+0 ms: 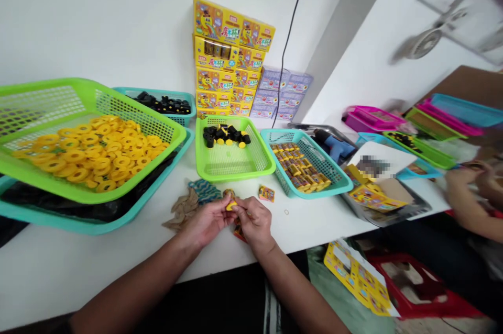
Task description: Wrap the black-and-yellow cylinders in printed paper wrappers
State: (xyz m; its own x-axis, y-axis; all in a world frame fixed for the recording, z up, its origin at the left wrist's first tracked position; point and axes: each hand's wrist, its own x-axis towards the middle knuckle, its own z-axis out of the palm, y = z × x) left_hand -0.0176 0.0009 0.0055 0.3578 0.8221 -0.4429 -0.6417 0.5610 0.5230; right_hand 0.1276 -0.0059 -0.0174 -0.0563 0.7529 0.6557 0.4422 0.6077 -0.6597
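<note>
Both hands meet over the table's near edge around a small yellow piece [231, 205]. My left hand [207, 222] is closed on it, palm turned partly up, and its fingers cover much of the piece. From the other side my right hand [254, 220] pinches the same piece between thumb and fingers. Under the right hand, a stack of printed labels [239, 231] is partly hidden. Another small pile of printed labels [266, 193] lies to the right. Left of the hands are a crumpled brown cloth [183, 209] and a blue striped cloth [204, 192].
A green basket [236, 170] holds black and yellow cylinders; a teal basket [322, 191] holds wrapped ones. Yellow rings fill the large green basket [98, 195] at left. Yellow boxes [231, 56] are stacked by the wall. A co-worker's hands [467, 179] are at far right.
</note>
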